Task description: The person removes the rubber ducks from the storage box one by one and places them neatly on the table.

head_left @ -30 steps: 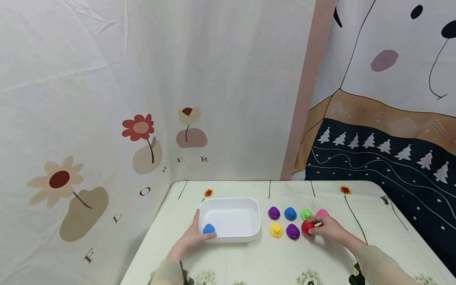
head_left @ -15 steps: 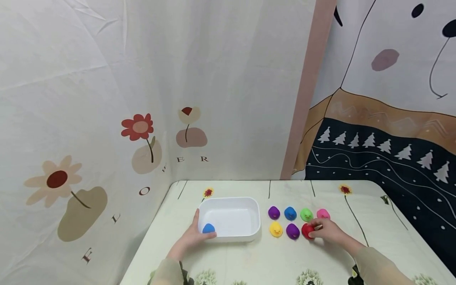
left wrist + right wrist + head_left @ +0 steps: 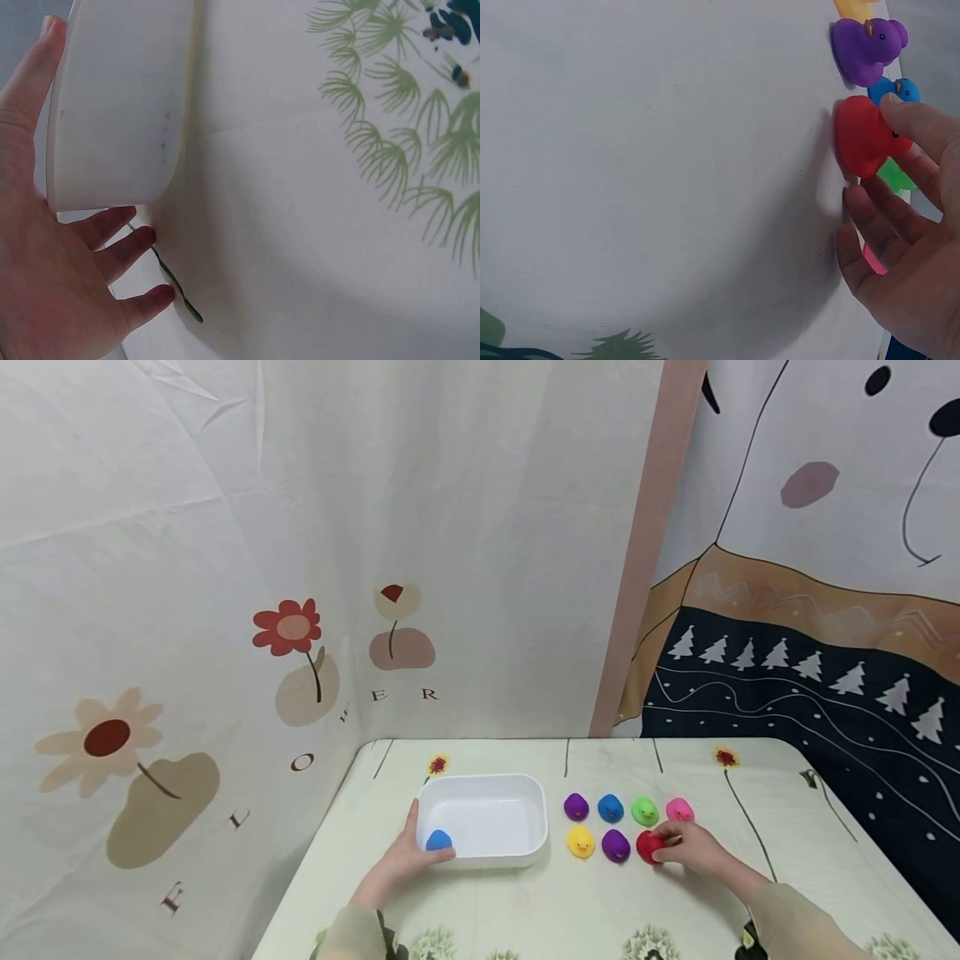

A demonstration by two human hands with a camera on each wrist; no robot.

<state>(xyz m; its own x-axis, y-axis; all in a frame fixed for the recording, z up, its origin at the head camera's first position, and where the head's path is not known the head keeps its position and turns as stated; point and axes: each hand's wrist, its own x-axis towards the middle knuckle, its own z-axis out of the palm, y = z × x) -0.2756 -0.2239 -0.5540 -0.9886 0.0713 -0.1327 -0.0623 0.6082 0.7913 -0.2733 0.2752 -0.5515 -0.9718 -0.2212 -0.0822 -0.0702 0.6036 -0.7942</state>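
Observation:
My left hand holds the near left corner of a white plastic tub, thumb over the near rim and fingers along the outside; the left wrist view shows the fingers spread by the tub's corner. A blue toy, partly hidden, lies in that corner of the tub. On the right, my right hand pinches a red rubber duck at the table surface. In the right wrist view the thumb is at the red duck's head, with fingers around its far side.
Left of the red duck sit a purple duck and a yellow duck. A row behind holds another purple duck, a blue duck, a green duck and a pink duck. A patterned cloth covers the table.
My right hand and the red duck have shifted slightly toward me, uncovering more of the pink and green ducks. The left hand and tub stay in place.

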